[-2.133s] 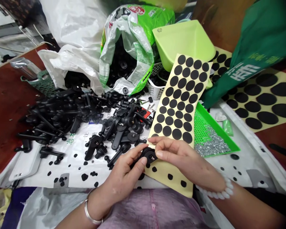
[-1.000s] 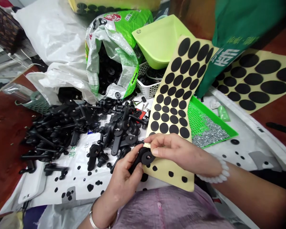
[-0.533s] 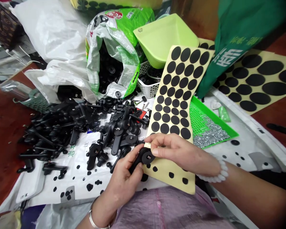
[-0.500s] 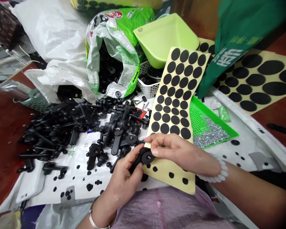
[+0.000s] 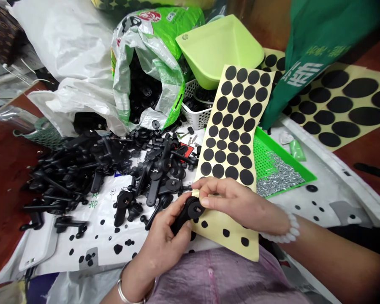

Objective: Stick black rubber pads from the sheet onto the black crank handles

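My left hand (image 5: 166, 236) is closed around a black plastic bracket arm (image 5: 194, 209), its round, disc-shaped end facing up with a small metal screw at the centre. The fingertips of my right hand (image 5: 231, 202) are pinched at the edge of that round end; whatever thin piece may be between them is hidden. Under both hands lies a cream backing sheet (image 5: 228, 131) with rows of round black stickers on its upper part. Its lower end carries only small black dots. More black bracket arms (image 5: 152, 190) are heaped left of the sheet.
A green tray (image 5: 291, 177) of small metal screws stands right of the sheet. Behind are a lime plastic scoop (image 5: 221, 46), a white basket (image 5: 196, 114) and an open bag (image 5: 177, 93) of black parts. Further sticker sheets (image 5: 338, 105) lie at the right.
The view has shifted very slightly. Both hands stay at the round end of the bracket arm, which has tilted a little; the right fingertips have barely moved.
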A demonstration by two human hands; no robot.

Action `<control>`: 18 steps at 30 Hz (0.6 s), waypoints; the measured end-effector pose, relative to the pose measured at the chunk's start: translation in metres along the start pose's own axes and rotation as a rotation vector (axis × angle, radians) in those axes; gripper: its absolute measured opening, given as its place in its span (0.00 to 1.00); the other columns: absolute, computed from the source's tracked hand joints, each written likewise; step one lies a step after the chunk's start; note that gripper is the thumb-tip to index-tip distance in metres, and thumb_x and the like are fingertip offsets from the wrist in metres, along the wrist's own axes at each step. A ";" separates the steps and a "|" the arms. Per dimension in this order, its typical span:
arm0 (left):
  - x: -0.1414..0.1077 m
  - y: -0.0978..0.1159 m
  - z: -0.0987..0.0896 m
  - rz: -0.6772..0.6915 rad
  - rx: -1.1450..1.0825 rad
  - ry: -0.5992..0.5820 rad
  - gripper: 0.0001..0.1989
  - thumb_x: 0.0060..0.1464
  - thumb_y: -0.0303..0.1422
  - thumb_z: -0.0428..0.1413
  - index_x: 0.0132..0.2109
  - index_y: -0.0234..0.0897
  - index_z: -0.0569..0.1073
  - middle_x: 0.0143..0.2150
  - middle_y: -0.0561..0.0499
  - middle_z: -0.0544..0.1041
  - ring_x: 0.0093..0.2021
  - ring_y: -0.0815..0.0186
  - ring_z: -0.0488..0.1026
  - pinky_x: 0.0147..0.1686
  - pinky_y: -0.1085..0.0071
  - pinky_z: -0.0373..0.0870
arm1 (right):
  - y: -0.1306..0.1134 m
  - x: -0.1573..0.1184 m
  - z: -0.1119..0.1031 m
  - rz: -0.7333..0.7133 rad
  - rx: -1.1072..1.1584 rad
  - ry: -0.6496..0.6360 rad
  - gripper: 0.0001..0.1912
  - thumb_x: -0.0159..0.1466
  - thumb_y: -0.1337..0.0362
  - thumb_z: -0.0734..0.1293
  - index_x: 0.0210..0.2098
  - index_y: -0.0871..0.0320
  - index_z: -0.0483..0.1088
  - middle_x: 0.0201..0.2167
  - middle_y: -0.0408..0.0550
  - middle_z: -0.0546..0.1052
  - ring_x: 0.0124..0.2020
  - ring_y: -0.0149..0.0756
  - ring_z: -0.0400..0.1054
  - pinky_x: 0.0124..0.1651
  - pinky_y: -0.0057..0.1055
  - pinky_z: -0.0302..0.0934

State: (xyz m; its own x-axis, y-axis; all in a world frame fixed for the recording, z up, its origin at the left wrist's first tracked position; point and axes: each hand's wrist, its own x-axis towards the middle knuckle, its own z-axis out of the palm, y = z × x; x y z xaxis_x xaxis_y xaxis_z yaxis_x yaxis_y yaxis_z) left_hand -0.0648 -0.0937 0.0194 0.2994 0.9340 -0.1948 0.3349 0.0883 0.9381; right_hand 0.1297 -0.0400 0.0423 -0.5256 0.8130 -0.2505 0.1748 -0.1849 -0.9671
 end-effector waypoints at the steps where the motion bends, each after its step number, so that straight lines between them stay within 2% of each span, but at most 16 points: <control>1: 0.000 0.000 0.000 0.003 -0.008 -0.002 0.25 0.57 0.28 0.51 0.62 0.39 0.60 0.58 0.46 0.69 0.54 0.59 0.68 0.53 0.64 0.64 | 0.001 0.000 0.000 -0.005 -0.008 0.007 0.06 0.59 0.65 0.64 0.26 0.59 0.68 0.52 0.51 0.68 0.53 0.43 0.63 0.57 0.42 0.52; 5: 0.001 -0.001 0.001 -0.014 -0.017 0.020 0.24 0.58 0.33 0.53 0.61 0.39 0.61 0.58 0.45 0.69 0.54 0.58 0.68 0.54 0.63 0.64 | 0.002 0.001 0.003 -0.011 -0.021 0.044 0.06 0.58 0.65 0.64 0.25 0.58 0.68 0.51 0.51 0.69 0.52 0.43 0.64 0.57 0.43 0.53; 10: 0.002 -0.003 0.001 -0.034 0.034 0.063 0.23 0.58 0.34 0.52 0.60 0.39 0.64 0.55 0.44 0.72 0.54 0.55 0.68 0.52 0.61 0.65 | 0.003 0.002 0.009 -0.024 -0.050 0.114 0.07 0.57 0.66 0.64 0.24 0.58 0.67 0.50 0.51 0.70 0.51 0.43 0.65 0.56 0.43 0.55; 18: 0.004 -0.002 0.001 -0.040 0.014 0.054 0.23 0.58 0.36 0.51 0.59 0.36 0.64 0.46 0.44 0.76 0.48 0.57 0.71 0.48 0.63 0.67 | 0.011 0.002 0.015 -0.176 -0.114 0.223 0.07 0.59 0.67 0.62 0.25 0.57 0.67 0.46 0.50 0.71 0.51 0.42 0.65 0.54 0.44 0.57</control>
State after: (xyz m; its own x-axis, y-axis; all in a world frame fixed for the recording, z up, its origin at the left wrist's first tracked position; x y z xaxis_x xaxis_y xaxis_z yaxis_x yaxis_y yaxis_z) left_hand -0.0632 -0.0906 0.0159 0.2371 0.9473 -0.2155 0.3583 0.1209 0.9258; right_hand 0.1185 -0.0485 0.0302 -0.3624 0.9306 -0.0515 0.1964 0.0222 -0.9803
